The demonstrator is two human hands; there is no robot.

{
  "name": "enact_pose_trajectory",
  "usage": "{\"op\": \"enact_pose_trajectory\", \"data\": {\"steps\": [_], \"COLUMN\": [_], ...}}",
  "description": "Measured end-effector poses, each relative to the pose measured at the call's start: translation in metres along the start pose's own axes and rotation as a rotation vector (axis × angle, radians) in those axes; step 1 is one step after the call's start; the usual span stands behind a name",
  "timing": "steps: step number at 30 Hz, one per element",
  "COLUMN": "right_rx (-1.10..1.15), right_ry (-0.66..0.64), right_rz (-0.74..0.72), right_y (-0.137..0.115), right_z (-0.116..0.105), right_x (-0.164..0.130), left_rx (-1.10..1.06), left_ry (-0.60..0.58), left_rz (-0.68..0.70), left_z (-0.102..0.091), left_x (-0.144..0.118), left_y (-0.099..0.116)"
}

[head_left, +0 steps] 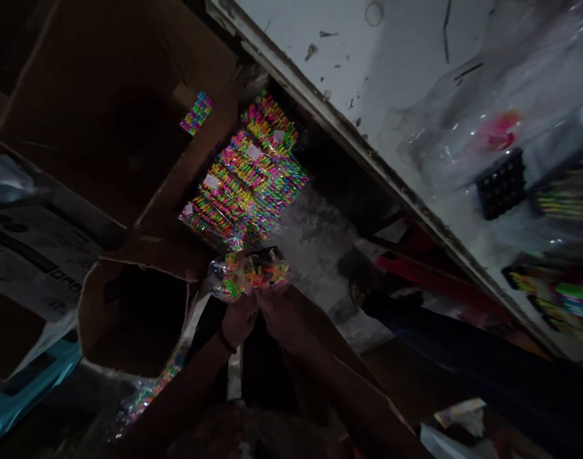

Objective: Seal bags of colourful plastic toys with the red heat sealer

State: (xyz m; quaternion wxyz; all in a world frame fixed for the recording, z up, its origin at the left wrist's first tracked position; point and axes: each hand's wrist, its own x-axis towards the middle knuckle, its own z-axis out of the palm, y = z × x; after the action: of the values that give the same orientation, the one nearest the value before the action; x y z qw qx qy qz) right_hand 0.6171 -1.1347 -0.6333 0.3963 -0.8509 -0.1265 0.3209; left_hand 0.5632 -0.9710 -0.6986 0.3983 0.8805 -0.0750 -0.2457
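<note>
My left hand (238, 320) and my right hand (282, 315) are side by side, fingers closed on the near edge of a clear plastic packet (249, 274). Small neon green, orange and yellow pieces show through its shiny film, along with something dark; their exact kind is too dim to make out. Just beyond it lies a large stack of similar clear packets (246, 185), filled with rows of bright multicoloured pieces. Small white labels show on several of them. My fingertips are partly lost in shadow.
Left are a large open carton (104, 102), a smaller open box (93, 312) and a turquoise plastic item (37, 382). A white tabletop (349, 57) at right carries plastic bags and a black tray (502, 185). Another person's leg (444, 350) extends at lower right.
</note>
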Motion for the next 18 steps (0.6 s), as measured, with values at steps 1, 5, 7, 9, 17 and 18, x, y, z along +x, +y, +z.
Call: {"op": "enact_pose_trajectory", "data": {"steps": [1,5,7,9,17,18], "right_rx": [0.116,0.592,0.759,0.916,1.089,1.117], "right_ry": [-0.019,0.151,0.353,0.478,0.11,0.117], "right_rz": [0.033,0.264,0.414,0.637,0.95,0.943], "right_y": [-0.001,0.017,0.038,0.062,0.112,0.113], "right_z": [-0.006,-0.032,-0.038,-0.031,0.085,0.099], "right_x": [0.005,0.057,0.103,0.153,0.265,0.271], "left_rx": [-0.01,-0.022,-0.02,-0.035,-0.147,-0.152], "left_ry": [0.015,0.087,0.12,0.132,0.209,0.231], "left_rz": [0.012,0.004,-0.028,-0.045,-0.2,-0.204], "left_z": [0.004,0.027,0.043,0.06,0.093,0.094], "left_x": [-0.004,-0.026,-0.039,-0.051,-0.079,-0.082], "left_y": [-0.004,-0.016,-0.022,-0.027,-0.054,-0.057]}}
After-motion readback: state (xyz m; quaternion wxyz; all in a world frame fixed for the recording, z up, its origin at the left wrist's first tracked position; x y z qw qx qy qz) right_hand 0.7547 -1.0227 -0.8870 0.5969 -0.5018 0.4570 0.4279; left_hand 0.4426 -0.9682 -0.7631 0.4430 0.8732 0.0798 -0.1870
